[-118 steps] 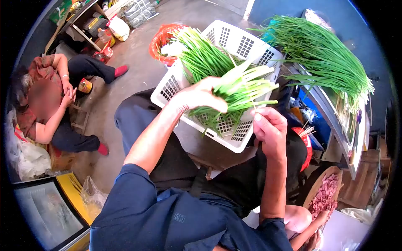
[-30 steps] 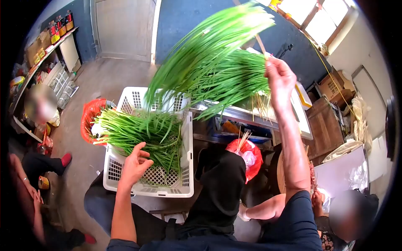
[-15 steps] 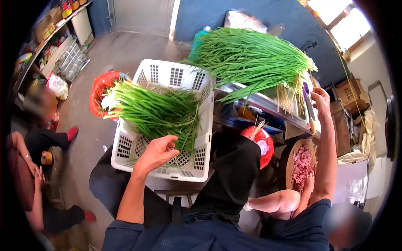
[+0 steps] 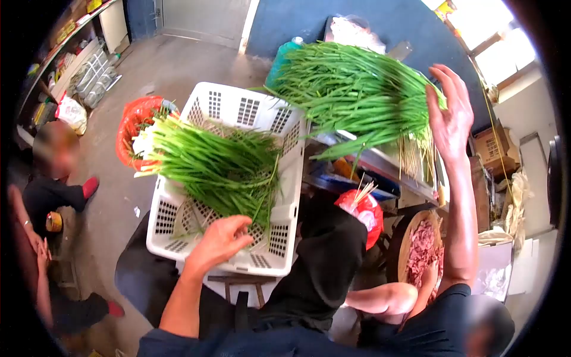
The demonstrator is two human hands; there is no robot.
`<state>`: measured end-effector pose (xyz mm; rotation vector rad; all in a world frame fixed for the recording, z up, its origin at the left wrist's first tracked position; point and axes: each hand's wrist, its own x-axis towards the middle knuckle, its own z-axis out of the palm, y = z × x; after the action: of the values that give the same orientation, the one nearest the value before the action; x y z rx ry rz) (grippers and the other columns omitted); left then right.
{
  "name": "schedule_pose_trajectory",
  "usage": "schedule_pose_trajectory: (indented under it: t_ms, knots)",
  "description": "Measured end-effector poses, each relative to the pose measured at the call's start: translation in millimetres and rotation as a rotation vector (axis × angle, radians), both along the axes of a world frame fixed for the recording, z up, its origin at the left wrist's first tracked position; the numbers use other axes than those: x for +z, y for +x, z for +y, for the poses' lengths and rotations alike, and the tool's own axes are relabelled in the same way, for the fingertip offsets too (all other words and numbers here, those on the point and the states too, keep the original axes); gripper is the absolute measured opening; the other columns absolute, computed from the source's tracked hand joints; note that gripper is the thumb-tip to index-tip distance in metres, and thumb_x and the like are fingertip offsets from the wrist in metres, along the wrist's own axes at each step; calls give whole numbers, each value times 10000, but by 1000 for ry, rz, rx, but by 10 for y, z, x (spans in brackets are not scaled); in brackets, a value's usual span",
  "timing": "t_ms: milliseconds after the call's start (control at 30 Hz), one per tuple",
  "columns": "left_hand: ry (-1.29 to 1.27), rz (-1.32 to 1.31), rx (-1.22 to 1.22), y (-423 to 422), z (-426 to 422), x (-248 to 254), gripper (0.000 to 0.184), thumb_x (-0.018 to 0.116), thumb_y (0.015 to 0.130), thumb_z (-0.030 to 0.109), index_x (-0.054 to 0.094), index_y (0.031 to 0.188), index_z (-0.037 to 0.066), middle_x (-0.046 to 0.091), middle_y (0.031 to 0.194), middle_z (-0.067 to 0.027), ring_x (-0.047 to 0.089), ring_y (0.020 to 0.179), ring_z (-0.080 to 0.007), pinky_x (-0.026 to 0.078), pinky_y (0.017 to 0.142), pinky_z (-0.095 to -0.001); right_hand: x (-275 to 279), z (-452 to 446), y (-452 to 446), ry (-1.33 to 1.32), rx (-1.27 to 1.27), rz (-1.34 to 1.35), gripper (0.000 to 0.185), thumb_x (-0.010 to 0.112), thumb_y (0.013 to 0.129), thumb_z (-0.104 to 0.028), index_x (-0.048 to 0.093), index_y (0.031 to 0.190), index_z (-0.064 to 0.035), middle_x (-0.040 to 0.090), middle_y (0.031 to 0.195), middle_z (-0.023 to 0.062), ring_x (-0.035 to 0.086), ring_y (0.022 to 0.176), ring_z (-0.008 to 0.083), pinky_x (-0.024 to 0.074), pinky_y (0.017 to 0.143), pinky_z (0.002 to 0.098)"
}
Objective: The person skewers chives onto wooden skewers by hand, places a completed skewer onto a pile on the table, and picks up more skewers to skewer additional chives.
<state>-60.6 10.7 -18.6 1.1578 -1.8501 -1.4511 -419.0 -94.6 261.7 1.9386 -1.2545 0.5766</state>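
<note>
A white plastic crate [image 4: 160,223] rests across my lap, holding a bunch of green chives [image 4: 208,154] with pale ends pointing left. Over the crate's near side hangs my left hand [image 4: 219,243], loosely curled, thumb and fingers apart, nothing in it. A larger pile of chives [image 4: 357,89] lies on the bench at the upper right. Beside that pile's right end is my right hand [image 4: 452,110], open with fingers spread; whether it touches the stalks I cannot tell. Thin wooden skewers [image 4: 410,156] stick out below the pile.
A red bag [image 4: 364,215] with sticks stands by my knee. An orange-red bag-lined bin [image 4: 128,134] sits left of the crate. Another person's hand reaches a round tray of chopped meat [image 4: 423,247] at right. Someone else sits at left near shelves [image 4: 71,35].
My right hand has risen from the bench edge to the end of the chive pile, fingers spreading. My left hand stays near the crate's near side. The view has shifted slightly.
</note>
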Motion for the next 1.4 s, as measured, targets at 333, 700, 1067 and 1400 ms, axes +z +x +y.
schedule_pose_trajectory:
  t_ms: [333, 700, 1067, 1400]
  knots:
    - [262, 96, 203, 38, -249, -346, 269, 680, 817, 137, 644, 1030, -24, 680, 874, -57, 622, 793, -128, 509, 724, -280, -448, -2575, -591, 376, -332, -193, 545, 462, 939, -516, 597, 1242, -84, 588, 1257, 170, 536, 1183, 356, 408, 999, 418]
    - [352, 95, 162, 101, -634, -364, 335, 699, 802, 165, 643, 1060, -42, 692, 887, -122, 656, 786, -168, 529, 712, -291, -867, -2963, -955, 1293, -219, 245, 450, 440, 970, -361, 587, 1244, -35, 619, 1188, 222, 594, 1070, 381, 451, 948, 422]
    - [384, 60, 232, 102, -977, -314, 329, 706, 797, 122, 641, 1069, -51, 693, 898, -118, 661, 790, -157, 535, 733, -284, -792, -3368, -1659, 1053, -529, -648, 255, 649, 811, -210, 672, 936, 12, 674, 814, 65, 649, 593, 141, 491, 465, 269]
    - [336, -10, 259, 4, -1038, -351, 298, 690, 800, 109, 636, 1047, -48, 682, 902, -133, 667, 795, -205, 534, 718, -296, -1573, -4020, -2181, 1136, -437, 89, 451, 582, 821, -337, 600, 1141, -20, 630, 1096, 242, 613, 1000, 365, 469, 888, 413]
